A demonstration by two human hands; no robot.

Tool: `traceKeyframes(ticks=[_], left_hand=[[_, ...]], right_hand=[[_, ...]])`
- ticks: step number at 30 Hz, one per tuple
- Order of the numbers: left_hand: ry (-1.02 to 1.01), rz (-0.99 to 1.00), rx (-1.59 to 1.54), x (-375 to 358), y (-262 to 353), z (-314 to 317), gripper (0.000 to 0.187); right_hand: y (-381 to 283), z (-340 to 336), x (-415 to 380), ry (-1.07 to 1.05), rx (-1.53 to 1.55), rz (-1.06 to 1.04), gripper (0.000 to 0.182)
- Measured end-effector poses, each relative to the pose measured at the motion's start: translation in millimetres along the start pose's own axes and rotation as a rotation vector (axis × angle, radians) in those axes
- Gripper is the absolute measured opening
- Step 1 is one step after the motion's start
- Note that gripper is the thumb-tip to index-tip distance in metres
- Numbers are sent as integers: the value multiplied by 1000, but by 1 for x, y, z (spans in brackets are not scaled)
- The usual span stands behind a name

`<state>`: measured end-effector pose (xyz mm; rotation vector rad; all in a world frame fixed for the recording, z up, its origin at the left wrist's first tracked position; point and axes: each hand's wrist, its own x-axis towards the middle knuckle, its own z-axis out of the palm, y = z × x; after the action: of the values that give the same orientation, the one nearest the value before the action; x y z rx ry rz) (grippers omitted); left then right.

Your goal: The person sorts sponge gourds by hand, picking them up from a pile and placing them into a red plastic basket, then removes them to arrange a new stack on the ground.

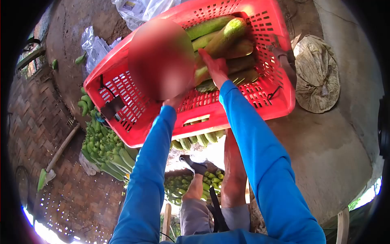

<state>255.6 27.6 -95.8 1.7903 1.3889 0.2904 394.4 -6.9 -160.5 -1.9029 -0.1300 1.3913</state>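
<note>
Head view: I am looking down on a red plastic basket (283, 105), its long side running left to right and its right end tipped slightly far. Long green gourds (235, 31) lie heaped in its right half. Their long axes run mostly left to right; the topmost one slants more steeply, its blunt, rounded end pointing far and right, its other end toward the right hand (215, 67). That hand reaches in over the heap, fingers partly extended toward the far left and against the gourds; I cannot tell whether it grips one. A blurred patch hides most of the left hand (177, 98) at the basket's middle, so I cannot make out its state or what it touches.

On the far side, a crumpled plastic bag (148, 9) carries a small printed label, too small for me to read. I find no other legible writing. A tied, dirty sack (317, 75) sits just beside the basket's right end, and a heap of green vegetables (99, 140) lies near its left end.
</note>
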Motion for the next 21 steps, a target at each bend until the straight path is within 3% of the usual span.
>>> traceKeyframes(ticks=[1, 2, 3, 4, 6, 10, 13, 15, 17, 18, 20, 21], left_hand=[[20, 76, 73, 13, -37, -1, 26], [79, 287, 64, 24, -69, 1, 33], [140, 500, 57, 33, -90, 6, 42], [137, 494, 57, 46, -90, 9, 42], [-338, -272, 39, 70, -78, 12, 62], [-391, -222, -51, 51, -62, 23, 73], [-493, -224, 102, 48, -59, 18, 72], [-530, -140, 210, 38, -60, 23, 77], [-749, -152, -163, 25, -62, 42, 82], [-748, -155, -166, 25, -42, 38, 82], [-798, -289, 116, 37, 15, 24, 84], [-792, -291, 114, 39, 14, 34, 84]], right_hand=[[-4, -3, 1, 85, -225, 184, 85], [-9, -7, -7, -53, -5, 257, 87], [-12, -12, -17, -55, -9, 267, 87], [-15, -18, -28, -105, 114, 235, 88], [-18, -35, -38, -279, 241, 224, 91], [-46, -64, -80, -258, 390, 378, 94], [-76, -94, -132, -287, 704, 422, 68], [-80, -114, -154, -329, 825, 452, 63], [-76, -130, -169, -311, 849, 450, 62], [-74, -135, -175, -296, 873, 453, 62], [-74, -141, -183, -260, 848, 415, 62], [-74, -145, -185, -220, 829, 373, 63]])
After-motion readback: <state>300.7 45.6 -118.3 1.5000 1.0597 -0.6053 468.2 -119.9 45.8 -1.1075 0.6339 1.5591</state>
